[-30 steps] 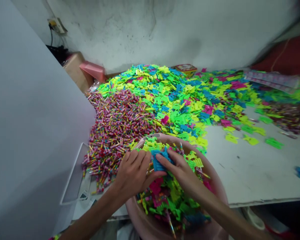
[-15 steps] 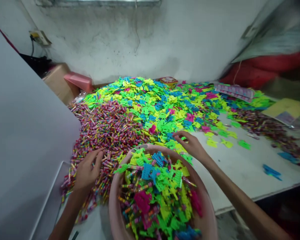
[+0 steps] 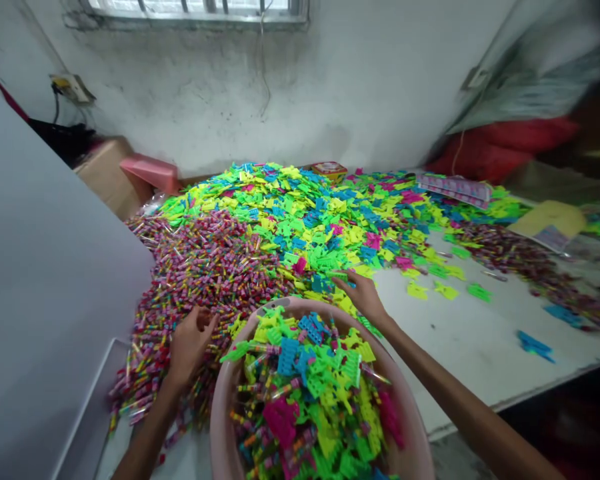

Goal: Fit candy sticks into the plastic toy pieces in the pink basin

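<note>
A pink tub (image 3: pixel 220 427) in front of me holds a heap of flat plastic pieces in green, yellow, blue and magenta, mixed with small colourful tubes. Left of it, my left hand (image 3: pixel 190 343) curls its fingers at the edge of the pile of small pink-and-multicolour tubes (image 3: pixel 205 260); what lies in its fingertips, if anything, is too small to make out. Beyond the tub's far rim, my right hand (image 3: pixel 363 297) pinches a green plastic piece (image 3: pixel 337 275) at the near edge of the pile of bright plastic pieces (image 3: pixel 280 200).
A white panel (image 3: pixel 55 253) stands on the left. Behind the piles are a cardboard box (image 3: pixel 107 177), a pink container (image 3: pixel 153 173) and the wall. On the right, the white table (image 3: pixel 460 347) carries loose pieces, more tubes (image 3: pixel 525 260) and a yellow card (image 3: pixel 550 223).
My left hand has moved slightly right and its fingers have curled more. The fingers of my right hand have closed around a green piece. The camera view has tilted up a little.
</note>
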`<state>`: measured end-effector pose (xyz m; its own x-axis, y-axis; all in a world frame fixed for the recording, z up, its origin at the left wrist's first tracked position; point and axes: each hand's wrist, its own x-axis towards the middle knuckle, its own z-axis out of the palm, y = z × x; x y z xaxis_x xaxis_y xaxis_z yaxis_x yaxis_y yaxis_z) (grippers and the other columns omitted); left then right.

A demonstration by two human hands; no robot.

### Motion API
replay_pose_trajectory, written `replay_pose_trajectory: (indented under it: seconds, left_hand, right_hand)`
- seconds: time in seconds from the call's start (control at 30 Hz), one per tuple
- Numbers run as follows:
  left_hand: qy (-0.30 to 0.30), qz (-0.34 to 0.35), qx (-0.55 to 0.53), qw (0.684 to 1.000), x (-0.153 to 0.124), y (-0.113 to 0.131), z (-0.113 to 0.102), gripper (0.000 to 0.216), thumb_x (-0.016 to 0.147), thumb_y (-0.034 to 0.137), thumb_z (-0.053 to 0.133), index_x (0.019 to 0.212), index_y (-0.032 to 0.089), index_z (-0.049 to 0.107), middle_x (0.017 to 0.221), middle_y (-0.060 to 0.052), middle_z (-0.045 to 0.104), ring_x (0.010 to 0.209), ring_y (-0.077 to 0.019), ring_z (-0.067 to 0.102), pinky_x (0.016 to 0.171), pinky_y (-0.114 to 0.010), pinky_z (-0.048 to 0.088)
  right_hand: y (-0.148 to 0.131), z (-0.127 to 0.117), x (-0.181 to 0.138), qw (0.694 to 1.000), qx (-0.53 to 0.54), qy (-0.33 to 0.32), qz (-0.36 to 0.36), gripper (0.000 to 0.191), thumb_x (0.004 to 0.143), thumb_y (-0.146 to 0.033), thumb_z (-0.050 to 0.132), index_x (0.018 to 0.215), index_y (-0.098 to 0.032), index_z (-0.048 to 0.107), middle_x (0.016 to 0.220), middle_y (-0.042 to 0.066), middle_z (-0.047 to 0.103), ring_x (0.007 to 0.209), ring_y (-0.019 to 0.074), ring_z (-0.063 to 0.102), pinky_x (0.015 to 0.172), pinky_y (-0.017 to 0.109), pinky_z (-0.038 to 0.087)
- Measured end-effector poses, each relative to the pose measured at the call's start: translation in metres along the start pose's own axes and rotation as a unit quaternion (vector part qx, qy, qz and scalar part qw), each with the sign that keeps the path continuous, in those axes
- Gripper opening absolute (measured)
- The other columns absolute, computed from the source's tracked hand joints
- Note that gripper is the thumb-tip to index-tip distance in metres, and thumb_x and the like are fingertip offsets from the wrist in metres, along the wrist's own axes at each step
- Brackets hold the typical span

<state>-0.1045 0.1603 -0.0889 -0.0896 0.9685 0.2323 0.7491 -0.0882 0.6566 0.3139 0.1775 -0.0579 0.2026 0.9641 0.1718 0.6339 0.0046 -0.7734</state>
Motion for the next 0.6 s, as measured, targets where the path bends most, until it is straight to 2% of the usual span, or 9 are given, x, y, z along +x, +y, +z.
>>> replay_pose_trajectory:
  seconds: [0.1, 0.2, 0.27, 0.3, 0.37, 0.4, 0.5, 0.53, 0.6]
  left_hand:
    - [0.042, -0.041, -0.087, 0.994, 0.004, 0.021, -0.013, 0.042, 0.081, 0.064, 0.061, 0.082, 0.022, 0.053, 0.070, -0.001, 0.066, 0.067, -0.0228, 0.067, 0.064, -0.031, 0.050]
    - [0.035, -0.050, -0.183, 0.981, -0.005, 0.053, -0.029, 0.045, 0.085, 0.067, 0.056, 0.080, 0.022, 0.048, 0.068, 0.000, 0.067, 0.063, -0.0200, 0.068, 0.061, -0.029, 0.053]
    - [0.008, -0.044, -0.242, 0.969, -0.016, 0.079, -0.041, 0.042, 0.088, 0.062, 0.057, 0.090, 0.021, 0.052, 0.075, -0.002, 0.070, 0.068, -0.0193, 0.070, 0.063, -0.029, 0.055]
    - [-0.011, -0.038, -0.275, 0.961, -0.023, 0.093, -0.046, 0.040, 0.090, 0.059, 0.059, 0.101, 0.020, 0.055, 0.079, -0.002, 0.071, 0.069, -0.0188, 0.070, 0.064, -0.028, 0.055]
    - [-0.074, -0.020, -0.351, 0.933, -0.036, 0.120, -0.056, 0.043, 0.093, 0.049, 0.061, 0.123, 0.019, 0.057, 0.083, -0.003, 0.072, 0.070, -0.0171, 0.069, 0.065, -0.027, 0.054]
    - [-0.098, -0.007, -0.364, 0.926, -0.042, 0.133, -0.060, 0.041, 0.095, 0.047, 0.060, 0.125, 0.018, 0.061, 0.085, -0.004, 0.072, 0.071, -0.0161, 0.068, 0.067, -0.026, 0.054]
    - [-0.142, 0.012, -0.372, 0.917, -0.056, 0.161, -0.064, 0.033, 0.094, 0.045, 0.062, 0.111, 0.018, 0.072, 0.101, -0.008, 0.074, 0.081, -0.0170, 0.069, 0.068, -0.025, 0.054]
    - [-0.150, 0.009, -0.381, 0.912, -0.059, 0.166, -0.064, 0.032, 0.093, 0.045, 0.064, 0.108, 0.018, 0.073, 0.102, -0.008, 0.074, 0.082, -0.0174, 0.069, 0.066, -0.024, 0.054]
    - [-0.162, -0.006, -0.408, 0.898, -0.064, 0.172, -0.062, 0.033, 0.093, 0.046, 0.065, 0.109, 0.018, 0.072, 0.090, -0.006, 0.073, 0.076, -0.0160, 0.067, 0.060, -0.022, 0.052]
  right_hand:
    - [-0.032, -0.007, -0.004, 0.998, 0.059, 0.012, 0.008, 0.052, 0.083, -0.071, 0.063, 0.089, -0.020, 0.066, 0.071, 0.003, 0.066, 0.072, 0.0243, 0.065, 0.068, 0.037, 0.053]
    - [-0.069, -0.009, -0.023, 0.992, 0.118, -0.036, 0.010, 0.056, 0.078, -0.073, 0.067, 0.094, -0.019, 0.067, 0.063, 0.000, 0.065, 0.062, 0.0230, 0.064, 0.062, 0.035, 0.052]
    - [-0.092, -0.009, -0.041, 0.986, 0.144, -0.089, 0.012, 0.053, 0.079, -0.068, 0.069, 0.093, -0.018, 0.070, 0.060, 0.000, 0.065, 0.058, 0.0213, 0.064, 0.060, 0.034, 0.052]
    - [-0.103, -0.009, -0.051, 0.982, 0.153, -0.113, 0.018, 0.051, 0.079, -0.066, 0.070, 0.094, -0.017, 0.071, 0.060, 0.000, 0.066, 0.058, 0.0209, 0.065, 0.059, 0.033, 0.052]
    - [-0.120, -0.010, -0.070, 0.975, 0.161, -0.146, 0.041, 0.048, 0.080, -0.062, 0.073, 0.102, -0.019, 0.074, 0.069, 0.003, 0.071, 0.064, 0.0219, 0.068, 0.059, 0.032, 0.053]
    - [-0.128, -0.010, -0.079, 0.972, 0.162, -0.159, 0.052, 0.048, 0.079, -0.060, 0.074, 0.109, -0.022, 0.074, 0.077, 0.004, 0.074, 0.070, 0.0232, 0.070, 0.060, 0.033, 0.055]
    - [-0.147, -0.010, -0.098, 0.965, 0.164, -0.199, 0.055, 0.050, 0.079, -0.057, 0.076, 0.120, -0.028, 0.073, 0.106, 0.007, 0.076, 0.093, 0.0281, 0.072, 0.069, 0.036, 0.058]
    - [-0.153, -0.009, -0.102, 0.962, 0.166, -0.211, 0.049, 0.049, 0.080, -0.056, 0.075, 0.120, -0.028, 0.073, 0.115, 0.008, 0.074, 0.099, 0.0294, 0.071, 0.072, 0.037, 0.059]
    - [-0.163, -0.009, -0.107, 0.958, 0.168, -0.229, 0.032, 0.044, 0.082, -0.056, 0.072, 0.115, -0.028, 0.075, 0.128, 0.008, 0.070, 0.110, 0.0314, 0.068, 0.076, 0.037, 0.060]
